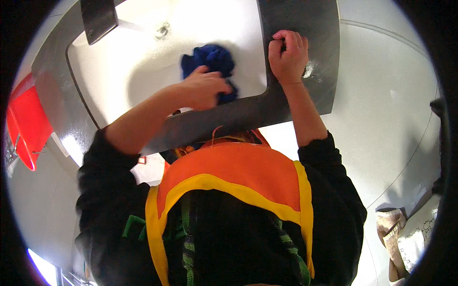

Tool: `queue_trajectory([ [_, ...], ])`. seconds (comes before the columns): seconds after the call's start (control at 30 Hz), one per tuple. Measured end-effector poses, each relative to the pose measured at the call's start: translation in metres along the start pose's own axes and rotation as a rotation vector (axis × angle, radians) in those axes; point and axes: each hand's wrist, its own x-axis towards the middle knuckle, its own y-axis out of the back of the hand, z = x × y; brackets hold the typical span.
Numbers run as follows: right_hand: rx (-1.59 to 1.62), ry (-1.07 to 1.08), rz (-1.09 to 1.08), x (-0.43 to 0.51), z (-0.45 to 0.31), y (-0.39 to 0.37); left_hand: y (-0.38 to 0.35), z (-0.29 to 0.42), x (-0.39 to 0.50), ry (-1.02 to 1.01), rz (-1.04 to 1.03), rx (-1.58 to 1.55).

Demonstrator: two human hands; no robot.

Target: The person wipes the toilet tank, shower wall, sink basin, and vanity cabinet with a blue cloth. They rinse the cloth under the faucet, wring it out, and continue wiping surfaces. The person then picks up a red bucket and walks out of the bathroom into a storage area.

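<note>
A bunched dark blue cloth (213, 59) lies against the near right wall of a white sink basin (143, 77). My left hand (204, 87) rests on the cloth's near part, its fingers partly curled over it; the hand is slightly blurred. On the dark grey countertop (304, 21), to the right of the basin, my right hand (290, 57) sits with curled fingers and holds nothing that shows. I wear an orange apron with yellow edging (229, 161) over a black top.
A dark faucet (98, 21) juts over the basin's far left, near the drain (162, 31). At far left hangs a red plastic container (28, 121). Beige and patterned textiles (411, 236) show at lower right. The countertop's front edge runs close before my apron.
</note>
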Motion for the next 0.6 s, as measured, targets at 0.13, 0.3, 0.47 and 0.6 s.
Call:
queue_trajectory([
  [0.13, 0.006, -0.053, -0.013, 0.000, -0.001, 0.001, 0.005, -0.021, -0.067, 0.213, -0.107, -0.139],
  [0.3, -0.022, -0.069, -0.003, 0.003, 0.000, 0.002, 0.011, 0.008, -0.005, 0.133, -0.056, -0.161],
  [0.47, -0.065, -0.082, -0.010, 0.007, -0.001, 0.002, -0.004, 0.039, 0.072, -0.148, 0.383, -0.038],
  [0.6, -0.019, -0.052, -0.025, 0.006, -0.001, 0.002, -0.005, 0.004, 0.033, -0.063, 0.115, 0.087],
])
